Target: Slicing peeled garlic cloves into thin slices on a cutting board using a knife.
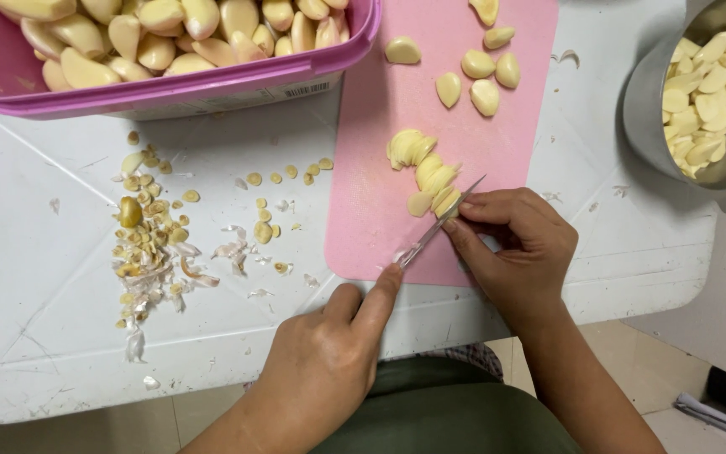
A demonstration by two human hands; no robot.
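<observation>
Both the left hand (325, 357) and the right hand (518, 248) are bare, without gloves, rings or watch. The forearms carry no sleeves. Below the white table (60, 353), an olive-green garment (439, 416) covers the lap.

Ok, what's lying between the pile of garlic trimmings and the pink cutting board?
In the head view, scattered cut garlic ends and papery skin bits lie on the white table between the trimmings pile and pink board.

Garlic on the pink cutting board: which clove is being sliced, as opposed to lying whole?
The clove under the knife, pinned by the right hand. It adjoins the sliced pile; the whole cloves lie apart, untouched.
</observation>
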